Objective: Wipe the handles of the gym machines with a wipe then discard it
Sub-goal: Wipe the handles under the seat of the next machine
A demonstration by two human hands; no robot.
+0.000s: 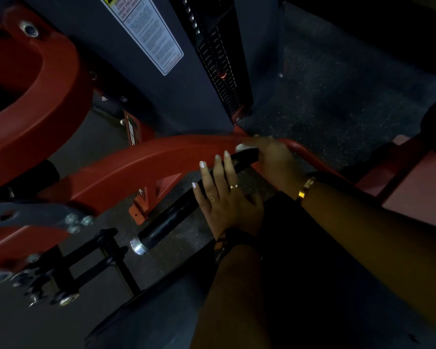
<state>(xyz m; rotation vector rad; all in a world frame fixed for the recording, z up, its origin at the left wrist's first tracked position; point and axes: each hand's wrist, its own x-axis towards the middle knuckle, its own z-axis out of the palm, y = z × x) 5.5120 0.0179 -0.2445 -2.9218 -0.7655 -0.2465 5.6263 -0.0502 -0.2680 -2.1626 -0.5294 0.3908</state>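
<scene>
A black padded handle (176,212) with a silver end cap runs diagonally from lower left to upper right, fixed to a red machine arm (146,159). My left hand (222,197) lies flat across the middle of the handle, fingers straight and apart. My right hand (275,157) is closed around the handle's upper end, where it meets the red arm. A small white wipe (243,148) shows at its fingertips, pressed against the handle. Most of the wipe is hidden under the hand.
A grey weight-stack tower (176,79) with a white warning label (149,34) stands behind the handle. Red frame parts (35,91) and bolted black linkages (68,268) fill the left side. Speckled dark rubber floor (337,102) lies to the right, and a dark seat pad (161,323) sits below.
</scene>
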